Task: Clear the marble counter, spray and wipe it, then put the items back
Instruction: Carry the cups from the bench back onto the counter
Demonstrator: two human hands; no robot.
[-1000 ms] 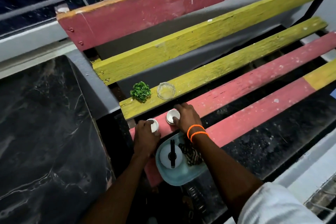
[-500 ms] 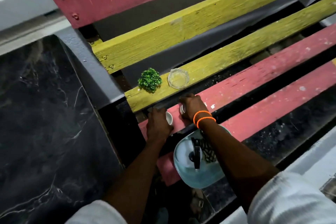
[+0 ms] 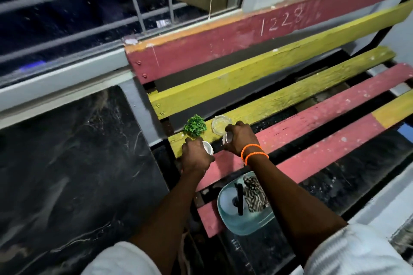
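Observation:
The black marble counter (image 3: 67, 163) fills the left of the view and is bare. On the slatted bench (image 3: 290, 123) to its right, my left hand (image 3: 194, 156) grips a small white cup (image 3: 207, 147) and my right hand (image 3: 240, 138), with orange bands at the wrist, grips a second small white cup (image 3: 228, 137). Both cups are tilted and lifted just above the slats. Behind the hands, a small green plant (image 3: 194, 125) and a clear glass dish (image 3: 220, 124) stand on the yellow slat.
A pale blue tray (image 3: 243, 221) at the bench's near end holds a white spray bottle (image 3: 230, 201) with a black trigger and a striped cloth (image 3: 256, 194). A barred window (image 3: 89, 6) runs along the back. Gaps separate the bench slats.
Both hands have closed on the white cups and lifted them from the pink slat toward the yellow slat. The camera has tilted up and the window has come into view.

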